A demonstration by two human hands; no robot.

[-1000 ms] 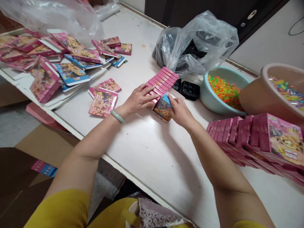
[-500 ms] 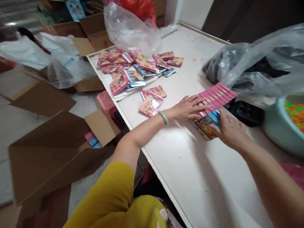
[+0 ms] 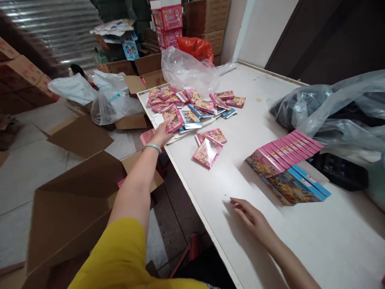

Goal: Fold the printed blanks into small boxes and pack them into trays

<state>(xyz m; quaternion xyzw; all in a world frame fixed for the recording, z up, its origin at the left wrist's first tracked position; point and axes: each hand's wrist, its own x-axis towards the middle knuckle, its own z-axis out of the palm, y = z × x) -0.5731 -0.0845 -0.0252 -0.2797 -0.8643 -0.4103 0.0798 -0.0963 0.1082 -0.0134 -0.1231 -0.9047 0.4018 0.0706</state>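
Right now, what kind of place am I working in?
Probably a small packing workshop or stockroom. Flat pink and blue cartons lie heaped on the white table, a row of filled boxes stands lined up, and open cardboard cases sit on the floor.

At the table's far left corner the left hand touches a pink box in the loose pile, while the right hand lies flat near the front edge, just short of the leaning row of boxes.
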